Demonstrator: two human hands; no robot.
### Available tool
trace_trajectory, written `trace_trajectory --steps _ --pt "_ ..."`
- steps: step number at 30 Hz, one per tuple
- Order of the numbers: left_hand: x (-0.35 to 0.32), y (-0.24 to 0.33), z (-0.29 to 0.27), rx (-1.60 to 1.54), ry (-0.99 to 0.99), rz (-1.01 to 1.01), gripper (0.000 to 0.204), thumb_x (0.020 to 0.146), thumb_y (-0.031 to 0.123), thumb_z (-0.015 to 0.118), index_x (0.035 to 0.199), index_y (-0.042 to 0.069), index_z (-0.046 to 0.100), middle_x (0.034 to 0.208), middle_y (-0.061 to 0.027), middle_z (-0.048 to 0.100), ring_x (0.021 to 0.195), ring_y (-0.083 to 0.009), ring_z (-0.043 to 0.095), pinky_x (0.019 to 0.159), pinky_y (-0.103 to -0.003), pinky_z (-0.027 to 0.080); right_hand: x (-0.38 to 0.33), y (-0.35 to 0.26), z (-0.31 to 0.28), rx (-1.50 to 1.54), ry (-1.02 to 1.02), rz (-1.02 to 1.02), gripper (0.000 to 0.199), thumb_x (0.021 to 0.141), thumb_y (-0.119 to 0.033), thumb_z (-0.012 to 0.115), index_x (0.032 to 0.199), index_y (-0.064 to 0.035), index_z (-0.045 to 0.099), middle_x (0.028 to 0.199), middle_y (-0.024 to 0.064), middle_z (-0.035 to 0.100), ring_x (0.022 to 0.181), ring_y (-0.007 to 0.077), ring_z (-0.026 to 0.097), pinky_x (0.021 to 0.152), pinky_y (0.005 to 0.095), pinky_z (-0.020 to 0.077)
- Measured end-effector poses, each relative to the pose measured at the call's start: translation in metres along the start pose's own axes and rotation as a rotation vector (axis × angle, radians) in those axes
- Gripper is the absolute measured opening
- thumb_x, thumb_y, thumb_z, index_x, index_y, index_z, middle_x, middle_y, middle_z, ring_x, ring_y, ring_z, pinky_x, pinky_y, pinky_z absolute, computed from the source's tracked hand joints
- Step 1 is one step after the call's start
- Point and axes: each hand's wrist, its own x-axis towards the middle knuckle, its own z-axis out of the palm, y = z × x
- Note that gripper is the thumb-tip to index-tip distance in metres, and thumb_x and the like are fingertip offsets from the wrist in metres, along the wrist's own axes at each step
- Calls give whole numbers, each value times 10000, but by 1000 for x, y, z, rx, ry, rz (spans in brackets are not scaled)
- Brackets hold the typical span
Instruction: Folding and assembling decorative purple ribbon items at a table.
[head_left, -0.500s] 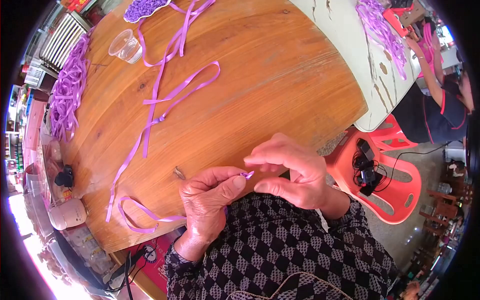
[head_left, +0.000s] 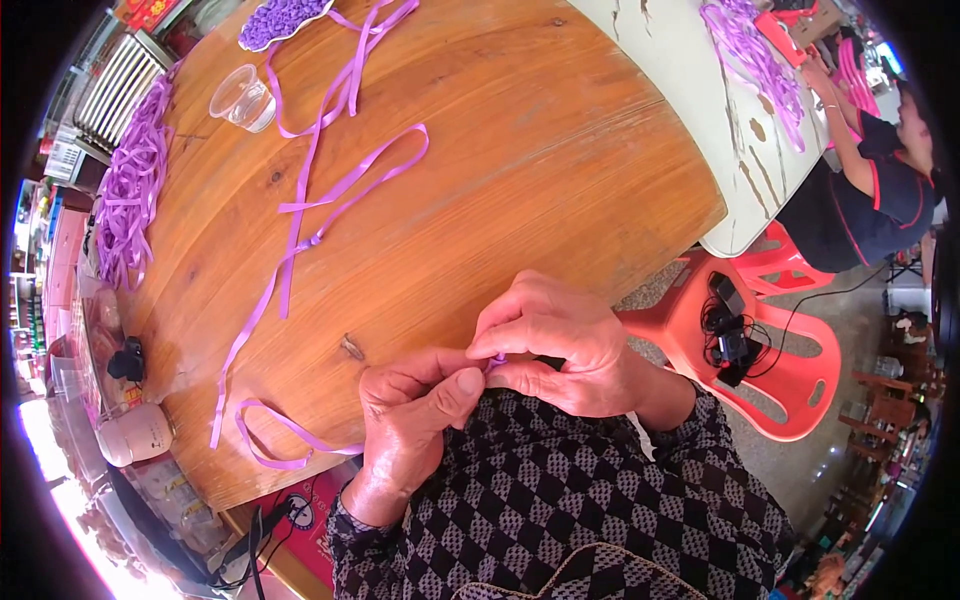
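Note:
My left hand [head_left: 412, 398] pinches a purple ribbon [head_left: 496, 362] between thumb and forefinger, at the table's near edge. My right hand [head_left: 558, 345] meets it from the right, its thumb and fingertips closed on the same small twisted bit of ribbon. Most of that bit is covered by the fingers. A loop of purple ribbon [head_left: 287, 425] lies left of my left hand and runs in under it. Farther off, a long knotted purple ribbon [head_left: 312, 240] stretches across the wooden table [head_left: 480, 200].
A clear plastic cup [head_left: 243, 100] and a dish of purple beads or knots [head_left: 280, 20] stand far left. Purple ribbon heaps lie at the left edge [head_left: 135, 190] and on a white table [head_left: 755, 70], where another person [head_left: 865, 190] works. An orange stool [head_left: 790, 385] holds black cables.
My right hand has come left and closed on the ribbon end beside my left fingertips. Before, its fingers were apart and held nothing. The other person's arm has shifted slightly.

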Motion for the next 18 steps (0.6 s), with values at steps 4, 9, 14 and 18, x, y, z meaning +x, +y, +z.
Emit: trace_trajectory --steps 4,9,14,18 --pt "-2 9 2 -3 -10 -22 181 776 70 681 897 -57 636 684 -21 597 553 -42 461 493 -164 343 2 -1 -4 -27 -2 -53 193 662 18 709 825 -34 618 802 71 582 673 196 533 571 284 420" --pt "-1 11 -1 61 32 5 157 746 37 701 855 -53 633 681 -23 604 562 -42 483 495 -163 356 1 -3 -7 31 -16 6 190 659 67 664 797 -29 577 784 70 574 656 191 529 561 280 415" --pt "-3 11 -5 146 51 50 124 745 22 697 832 -35 630 656 -4 587 550 -34 473 484 -166 348 -1 -5 -12 148 -86 137 178 675 52 654 798 -35 559 780 63 574 664 186 530 568 277 415" --pt "-5 12 -8 188 58 34 122 739 27 704 820 -27 630 663 -1 585 560 -34 474 493 -167 349 -3 -5 -14 194 -97 164 169 685 49 649 798 -35 556 780 62 574 672 184 528 590 276 418"
